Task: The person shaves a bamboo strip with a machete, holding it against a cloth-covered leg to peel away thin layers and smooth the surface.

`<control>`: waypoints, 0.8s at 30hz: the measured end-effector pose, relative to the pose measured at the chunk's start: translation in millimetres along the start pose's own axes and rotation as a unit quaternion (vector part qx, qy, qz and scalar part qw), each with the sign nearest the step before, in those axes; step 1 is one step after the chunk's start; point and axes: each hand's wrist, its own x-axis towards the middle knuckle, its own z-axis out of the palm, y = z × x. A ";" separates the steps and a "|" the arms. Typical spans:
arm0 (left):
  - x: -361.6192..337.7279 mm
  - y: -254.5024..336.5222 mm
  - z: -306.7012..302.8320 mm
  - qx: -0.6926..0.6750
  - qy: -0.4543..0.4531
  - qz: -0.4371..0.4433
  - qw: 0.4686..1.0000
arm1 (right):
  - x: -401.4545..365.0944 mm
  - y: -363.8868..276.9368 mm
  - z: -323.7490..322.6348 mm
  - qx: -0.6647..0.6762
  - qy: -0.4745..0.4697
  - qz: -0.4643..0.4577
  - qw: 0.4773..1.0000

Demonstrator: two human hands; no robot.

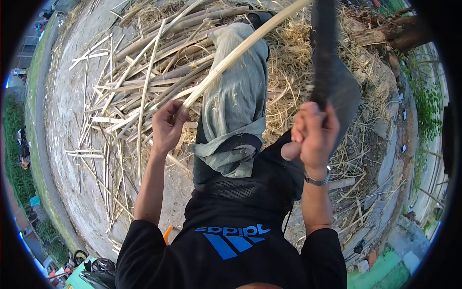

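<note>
My left hand (pixel 168 126) pinches the near end of a long pale split strip (pixel 250 42), which slants up to the right across my leg. A grey-green cloth (pixel 234 82) is draped over that leg and wrapped near the thigh. In my right hand (pixel 315 135) is a big knife with a round wooden handle (pixel 290 151); its dark, wide blade (pixel 324 53) points away from me and is blurred. The blade stands to the right of the strip, and the strip's far end passes close to the blade's top.
Many split strips and poles (pixel 163 79) lie in a heap at the left and ahead. Curly shavings (pixel 288 72) cover the ground around my legs. A log (pixel 399 32) lies at the upper right. An orange object (pixel 168 235) shows beside my left hip.
</note>
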 end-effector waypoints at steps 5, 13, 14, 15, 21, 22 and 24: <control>-10.8 -12.7 3.3 -0.030 -0.006 -0.027 0.999 | -10.9 -61.7 -32.8 0.352 -0.120 -0.200 0.906; -16.7 -19.1 16.5 -0.033 0.028 -0.021 0.999 | -23.0 -165.0 -30.6 0.479 -0.487 -0.379 0.624; -17.1 -18.2 16.7 -0.027 0.031 -0.014 0.999 | -25.1 -172.5 -26.9 0.443 -0.474 -0.406 0.644; -18.0 -18.6 16.5 -0.024 0.028 -0.014 0.999 | -26.5 -175.1 -24.0 0.416 -0.460 -0.426 0.658; -16.9 -18.9 17.0 0.016 0.043 -0.011 0.999 | -34.4 -188.1 -15.0 0.344 -0.422 -0.481 0.687; -16.9 -20.4 17.9 0.009 0.047 -0.001 0.999 | -34.7 -187.6 -14.3 0.337 -0.416 -0.487 0.690; -15.7 -20.1 20.1 -0.001 0.051 0.010 0.999 | -34.5 -187.8 -13.3 0.326 -0.412 -0.493 0.693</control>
